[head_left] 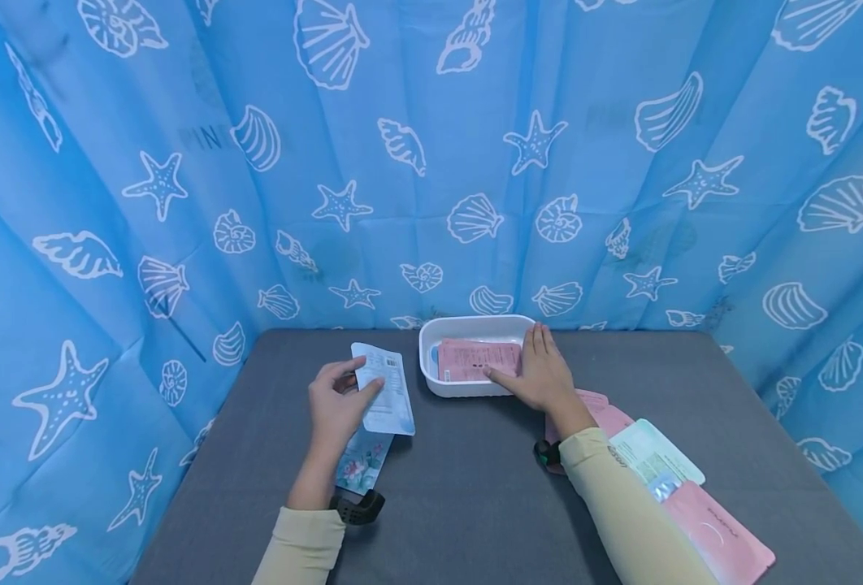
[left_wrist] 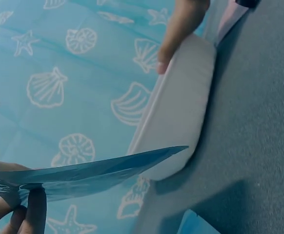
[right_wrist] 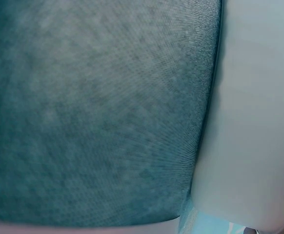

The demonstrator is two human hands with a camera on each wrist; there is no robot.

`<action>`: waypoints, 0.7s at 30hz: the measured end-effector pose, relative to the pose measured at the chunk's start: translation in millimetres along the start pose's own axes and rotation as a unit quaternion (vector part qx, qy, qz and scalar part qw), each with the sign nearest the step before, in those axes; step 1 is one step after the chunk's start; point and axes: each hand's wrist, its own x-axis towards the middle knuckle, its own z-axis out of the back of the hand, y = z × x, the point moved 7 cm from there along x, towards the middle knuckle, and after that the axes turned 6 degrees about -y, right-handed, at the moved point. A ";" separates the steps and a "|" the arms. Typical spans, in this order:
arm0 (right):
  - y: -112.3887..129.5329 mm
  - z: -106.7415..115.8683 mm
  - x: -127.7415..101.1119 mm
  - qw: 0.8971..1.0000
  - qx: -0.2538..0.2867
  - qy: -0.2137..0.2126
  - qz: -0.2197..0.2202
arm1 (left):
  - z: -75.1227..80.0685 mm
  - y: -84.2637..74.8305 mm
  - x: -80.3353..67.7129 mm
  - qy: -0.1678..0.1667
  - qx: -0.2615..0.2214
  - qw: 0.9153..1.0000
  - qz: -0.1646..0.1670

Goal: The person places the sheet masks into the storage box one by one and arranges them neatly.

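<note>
left hand (head_left: 335,406) pinches a pale blue packet (head_left: 385,388) only by its edge, so it may slip, while the flat, unclenched right hand (head_left: 541,374) could shove the white tray (head_left: 431,341) off the desk's far edge.

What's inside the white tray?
The white plastic tray holds a pink flat packet. The right hand covers its right side, hiding anything beneath.

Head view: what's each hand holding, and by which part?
Left hand pinches the pale blue packet at its left edge. Right hand holds nothing; it rests flat on the white tray.
</note>
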 end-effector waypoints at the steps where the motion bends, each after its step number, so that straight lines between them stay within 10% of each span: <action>1: 0.7 0.9 -0.4 1.000 0.000 0.000 0.001 | -0.7 -1.3 -0.1 0.001 -0.001 1.000 -0.001; 21: 3.4 3.6 -0.6 1.000 -0.005 -0.009 0.008 | -16.2 -14.8 -3.5 -0.015 -0.078 0.997 -0.011</action>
